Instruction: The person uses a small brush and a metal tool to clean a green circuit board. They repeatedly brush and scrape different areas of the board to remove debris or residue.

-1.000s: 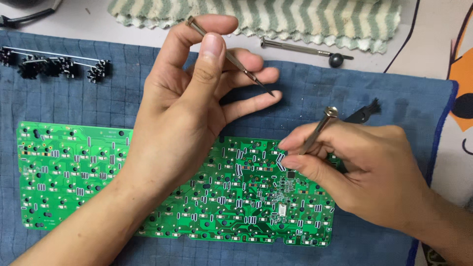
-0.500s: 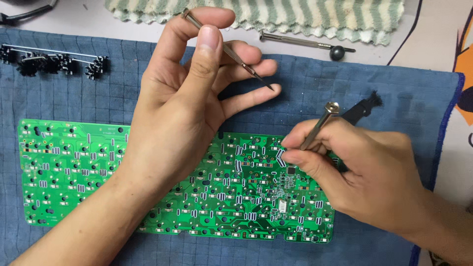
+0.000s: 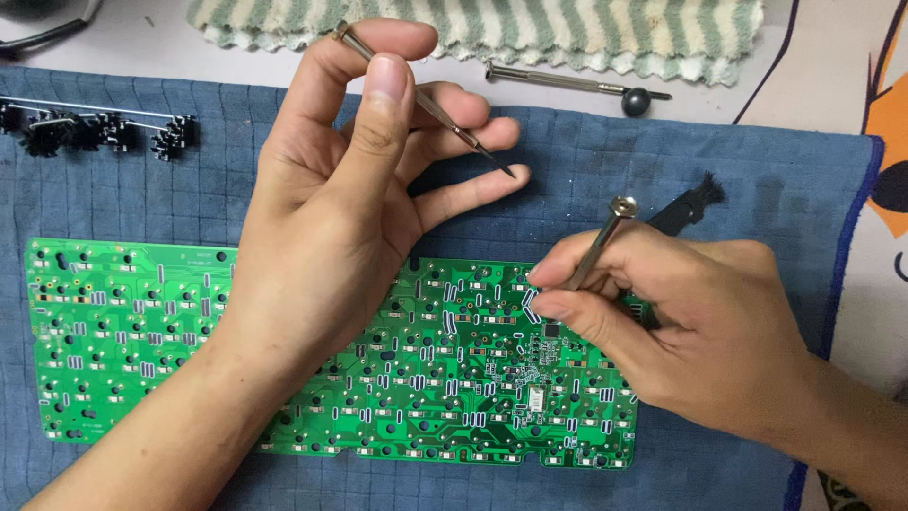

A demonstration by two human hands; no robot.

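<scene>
A slim metal screwdriver [image 3: 421, 99] is pinched in the left hand [image 3: 340, 203] between the thumb and the index finger, its tip pointing down and to the right, close to the little finger. The other fingers of that hand are spread loosely. The heel of the left hand and the forearm are laid across the green circuit board [image 3: 123, 322], which stretches out to both sides of them on a blue cloth [image 3: 586, 161].

A second metal screwdriver [image 3: 598, 241] is gripped in the right hand [image 3: 681, 322] between thumb and fingertips, held steeply, with its flat round cap uppermost. Its lower end is hidden behind the fingers, over the right part of the board, so contact with the board cannot be told.

Just beyond the right hand a small black brush [image 3: 689, 204] is seen on the cloth. Farther beyond both hands a third screwdriver with a black ball end [image 3: 567, 83] is laid beside a green striped towel [image 3: 530, 28]. Well to the left of the left hand, a cluster of black parts on metal wires [image 3: 95, 128] is set on the cloth.
</scene>
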